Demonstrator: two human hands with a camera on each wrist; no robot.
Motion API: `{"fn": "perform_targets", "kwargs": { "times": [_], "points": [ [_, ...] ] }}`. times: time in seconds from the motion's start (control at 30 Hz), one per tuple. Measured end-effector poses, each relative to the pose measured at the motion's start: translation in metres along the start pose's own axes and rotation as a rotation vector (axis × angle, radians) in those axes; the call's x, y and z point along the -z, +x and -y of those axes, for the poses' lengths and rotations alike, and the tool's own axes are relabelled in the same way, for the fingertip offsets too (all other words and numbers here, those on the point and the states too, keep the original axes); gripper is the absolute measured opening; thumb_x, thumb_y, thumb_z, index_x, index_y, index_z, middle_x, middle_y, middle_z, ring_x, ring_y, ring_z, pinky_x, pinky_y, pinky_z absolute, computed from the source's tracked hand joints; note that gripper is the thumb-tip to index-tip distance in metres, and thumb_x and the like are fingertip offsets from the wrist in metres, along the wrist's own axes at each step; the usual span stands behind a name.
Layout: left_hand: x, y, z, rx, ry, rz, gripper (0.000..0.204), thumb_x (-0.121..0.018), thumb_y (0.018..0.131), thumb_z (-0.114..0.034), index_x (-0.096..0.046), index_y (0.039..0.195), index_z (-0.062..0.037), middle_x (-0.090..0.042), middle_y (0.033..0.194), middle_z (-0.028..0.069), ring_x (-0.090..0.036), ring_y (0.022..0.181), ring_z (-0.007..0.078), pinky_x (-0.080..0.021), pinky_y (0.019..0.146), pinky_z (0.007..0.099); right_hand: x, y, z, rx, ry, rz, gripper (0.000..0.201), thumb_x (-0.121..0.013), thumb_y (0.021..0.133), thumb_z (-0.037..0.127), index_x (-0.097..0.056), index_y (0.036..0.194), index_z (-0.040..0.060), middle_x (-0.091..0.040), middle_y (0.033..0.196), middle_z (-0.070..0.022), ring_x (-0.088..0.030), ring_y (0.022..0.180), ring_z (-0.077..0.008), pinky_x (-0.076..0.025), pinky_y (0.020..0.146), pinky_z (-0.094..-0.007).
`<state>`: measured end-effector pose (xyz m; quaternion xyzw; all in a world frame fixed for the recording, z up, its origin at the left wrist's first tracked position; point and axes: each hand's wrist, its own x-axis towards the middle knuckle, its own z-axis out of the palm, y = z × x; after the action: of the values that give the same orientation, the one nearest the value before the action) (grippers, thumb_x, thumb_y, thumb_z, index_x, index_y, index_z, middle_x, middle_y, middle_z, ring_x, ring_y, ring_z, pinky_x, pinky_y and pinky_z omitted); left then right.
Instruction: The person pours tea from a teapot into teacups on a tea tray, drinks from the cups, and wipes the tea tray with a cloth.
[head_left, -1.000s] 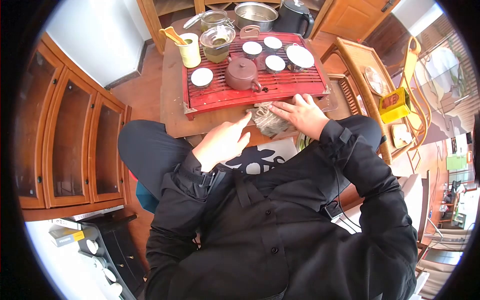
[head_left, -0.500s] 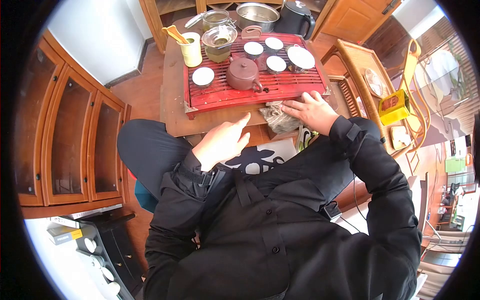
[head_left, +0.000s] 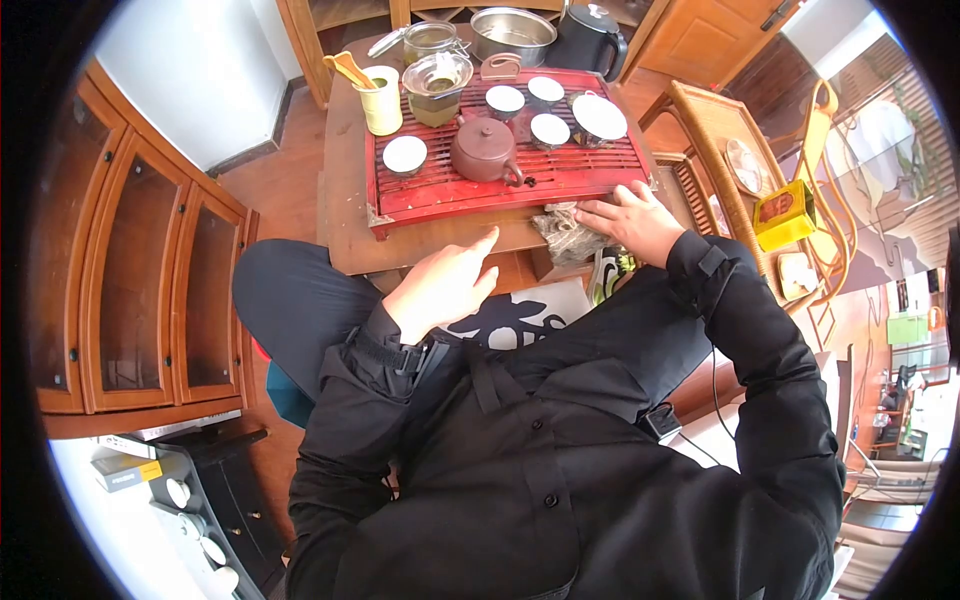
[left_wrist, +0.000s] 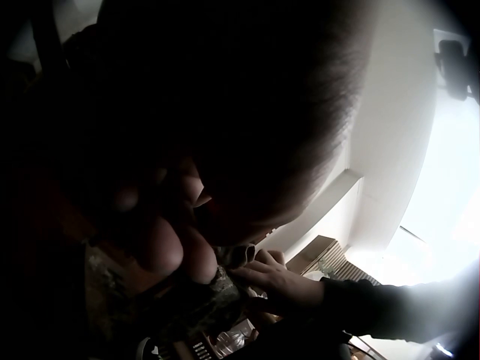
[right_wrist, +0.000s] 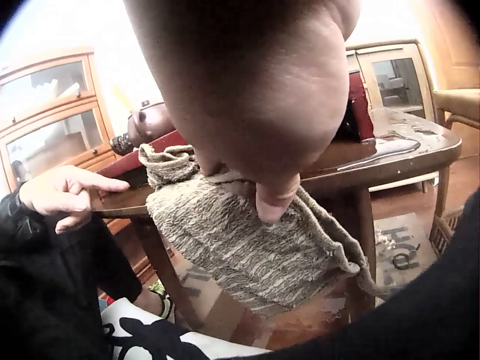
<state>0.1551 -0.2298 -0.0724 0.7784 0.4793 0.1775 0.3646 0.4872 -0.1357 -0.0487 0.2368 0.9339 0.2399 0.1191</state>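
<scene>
A striped grey-beige towel (head_left: 568,235) hangs over the near edge of the low table. My right hand (head_left: 642,225) presses on it with fairly straight fingers; in the right wrist view the thumb (right_wrist: 276,201) lies against the drooping towel (right_wrist: 232,236). To the left, my left hand (head_left: 445,285) is held before the table with its index finger extended, other fingers loosely bent, holding nothing. Just beyond both hands is a red slatted tea tray (head_left: 450,205). On the tray stand a brown clay teapot (head_left: 484,150) and several white-topped cups (head_left: 404,155).
A cream holder with wooden tools (head_left: 381,105), a glass pitcher with a strainer (head_left: 437,85), a steel pot (head_left: 512,38) and a black kettle (head_left: 590,42) stand farther back. A wicker stand (head_left: 715,130) with a yellow tin (head_left: 785,215) is at right. Liquid (right_wrist: 375,156) wets the tabletop.
My right hand has slid rightward along the table edge, and the towel has moved with it. The left hand has stayed nearly still.
</scene>
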Motion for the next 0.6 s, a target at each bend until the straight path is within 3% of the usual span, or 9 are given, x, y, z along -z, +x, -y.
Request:
{"fn": "perform_targets", "kwargs": {
  "times": [0.13, 0.3, 0.37, 0.53, 0.6],
  "points": [
    [0.000, 0.001, 0.001, 0.012, 0.039, 0.003, 0.059, -0.054, 0.098, -0.021, -0.040, 0.149, 0.0064, -0.065, 0.065, 0.0176, -0.066, 0.061, 0.0328, -0.054, 0.067, 0.0431, 0.002, -0.001, 0.000, -0.021, 0.032, 0.085, 0.063, -0.056, 0.092, 0.014, -0.045, 0.153, 0.0265, -0.054, 0.144, 0.0101, -0.053, 0.102, -0.0193, -0.039, 0.099, -0.0398],
    [0.003, 0.000, -0.007, 0.047, 0.058, 0.024, 0.061, -0.055, 0.098, -0.022, -0.038, 0.151, 0.0029, -0.067, 0.068, 0.0182, -0.067, 0.064, 0.0351, -0.053, 0.068, 0.0434, -0.003, -0.006, 0.009, -0.066, 0.008, 0.049, 0.064, -0.059, 0.090, 0.015, -0.046, 0.152, 0.0249, -0.056, 0.142, 0.0076, -0.055, 0.106, -0.0189, -0.040, 0.101, -0.0388],
    [0.003, 0.000, -0.006, 0.050, 0.007, 0.026, 0.061, -0.055, 0.099, -0.022, -0.038, 0.152, 0.0022, -0.067, 0.067, 0.0181, -0.068, 0.064, 0.0350, -0.054, 0.068, 0.0435, 0.002, -0.006, 0.015, -0.122, 0.007, 0.074, 0.063, -0.058, 0.090, 0.015, -0.047, 0.152, 0.0222, -0.054, 0.147, 0.0041, -0.056, 0.113, -0.0194, -0.039, 0.103, -0.0384],
    [-0.008, 0.004, 0.008, -0.049, 0.112, -0.014, 0.062, -0.054, 0.099, -0.022, -0.036, 0.153, 0.0011, -0.067, 0.065, 0.0157, -0.067, 0.061, 0.0314, -0.054, 0.066, 0.0411, -0.008, -0.007, 0.024, -0.202, 0.064, 0.003, 0.059, -0.055, 0.092, 0.016, -0.049, 0.150, 0.0227, -0.055, 0.144, 0.0053, -0.057, 0.107, -0.0199, -0.040, 0.101, -0.0407],
    [-0.009, 0.005, 0.009, 0.001, 0.149, -0.008, 0.062, -0.054, 0.100, -0.021, -0.034, 0.154, 0.0017, -0.067, 0.064, 0.0148, -0.067, 0.060, 0.0304, -0.053, 0.067, 0.0399, -0.011, -0.012, 0.019, -0.206, 0.071, -0.004, 0.058, -0.055, 0.092, 0.016, -0.050, 0.150, 0.0228, -0.056, 0.144, 0.0059, -0.057, 0.106, -0.0196, -0.040, 0.100, -0.0408]
  ]
}}
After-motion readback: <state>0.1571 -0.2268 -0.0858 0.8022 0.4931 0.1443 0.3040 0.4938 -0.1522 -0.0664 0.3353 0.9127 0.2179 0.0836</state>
